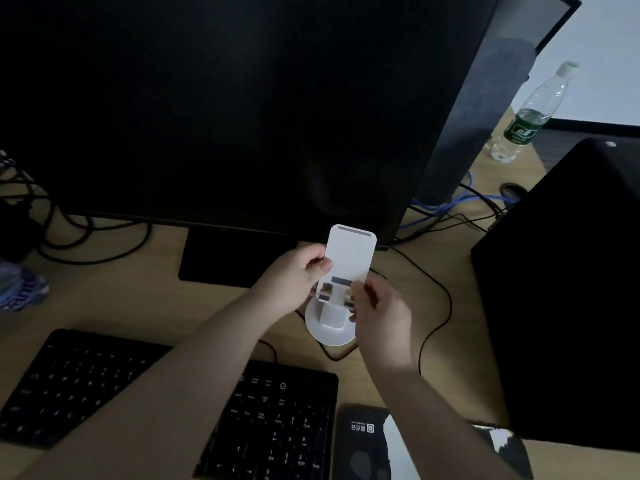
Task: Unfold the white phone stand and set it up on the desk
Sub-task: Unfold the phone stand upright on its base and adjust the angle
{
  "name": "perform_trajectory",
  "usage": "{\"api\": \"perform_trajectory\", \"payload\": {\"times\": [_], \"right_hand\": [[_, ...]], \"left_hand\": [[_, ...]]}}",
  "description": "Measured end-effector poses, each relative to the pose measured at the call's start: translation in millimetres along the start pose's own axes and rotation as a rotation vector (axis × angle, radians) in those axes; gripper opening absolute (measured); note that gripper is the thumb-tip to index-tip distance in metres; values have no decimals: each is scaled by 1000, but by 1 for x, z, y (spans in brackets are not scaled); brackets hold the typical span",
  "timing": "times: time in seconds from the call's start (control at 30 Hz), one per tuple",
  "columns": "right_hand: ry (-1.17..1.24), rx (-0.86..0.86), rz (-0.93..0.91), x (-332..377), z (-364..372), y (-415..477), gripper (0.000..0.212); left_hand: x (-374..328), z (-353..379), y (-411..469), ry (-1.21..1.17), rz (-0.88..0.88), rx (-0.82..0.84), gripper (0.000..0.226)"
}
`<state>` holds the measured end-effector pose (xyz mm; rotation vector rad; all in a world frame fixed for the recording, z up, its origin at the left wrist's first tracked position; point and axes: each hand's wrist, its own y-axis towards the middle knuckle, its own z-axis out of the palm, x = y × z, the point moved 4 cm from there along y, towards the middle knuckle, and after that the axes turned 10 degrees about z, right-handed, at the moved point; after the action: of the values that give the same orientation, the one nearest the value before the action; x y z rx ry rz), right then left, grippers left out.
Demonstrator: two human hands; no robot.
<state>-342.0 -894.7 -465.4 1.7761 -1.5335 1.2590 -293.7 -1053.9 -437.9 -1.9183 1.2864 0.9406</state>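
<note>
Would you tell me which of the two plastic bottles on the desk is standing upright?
The green-labelled bottle at far right; the blue-labelled one lies at the left edge.

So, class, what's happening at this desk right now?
A person is working on a white phone stand with both bare hands. The left hand pinches the left edge of its raised back plate, and the right hand grips the lower right side near the ledge. The stand is already unfolded, its round base on or just above the wooden desk, between the monitor and the black keyboard.
</note>
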Motion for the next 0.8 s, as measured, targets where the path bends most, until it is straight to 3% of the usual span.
{"api": "perform_trajectory", "payload": {"times": [0.23,0.43,0.67,0.8], "right_hand": [[37,177,91,3,-21,23,16],[65,-1,10,-7,4,1,19],[35,88,-1,-7,-9,18,18],[34,97,2,-7,-11,18,18]], "left_hand": [[-1,38,-26,-118,-43,-371,21],[2,6,0,14,0,-109,15],[8,30,-13,-37,45,-300,24],[8,30,-12,-41,58,-311,22]]}}
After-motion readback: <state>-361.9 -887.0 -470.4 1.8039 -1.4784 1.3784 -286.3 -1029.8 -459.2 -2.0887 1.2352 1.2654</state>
